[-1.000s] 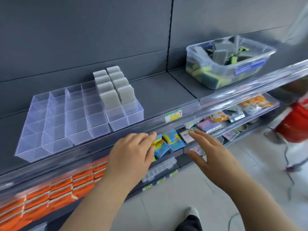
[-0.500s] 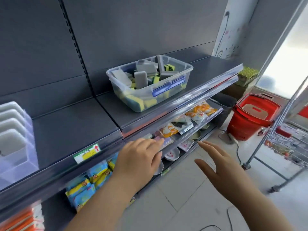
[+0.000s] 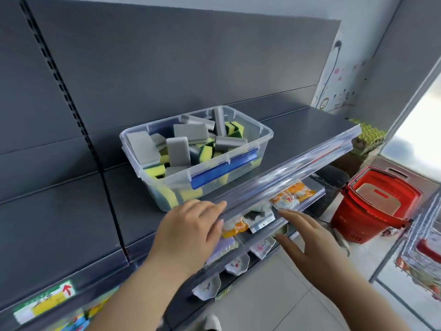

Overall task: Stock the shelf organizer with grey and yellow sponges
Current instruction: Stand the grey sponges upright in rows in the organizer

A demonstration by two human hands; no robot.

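Daylight pours in from blown-out opening (image 3: pixel 420 130) at right. Glare streaks along clear shelf rail (image 3: pixel 286 177). Dark back panel (image 3: pixel 167 68) evenly lit, shadows soft. Wide-angle bend at edges; whole frame bit soft, lower corners smeary.

Bare forearms; left hand (image 3: pixel 188 237), right hand (image 3: pixel 307 244) ungloved.

Red basket (image 3: pixel 377 201) on floor, packets (image 3: pixel 292 195) below shelf

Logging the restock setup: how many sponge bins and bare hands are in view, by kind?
Clear plastic sponge bin: 1
Bare hands: 2 (left hand, right hand, both empty)
Total: 3
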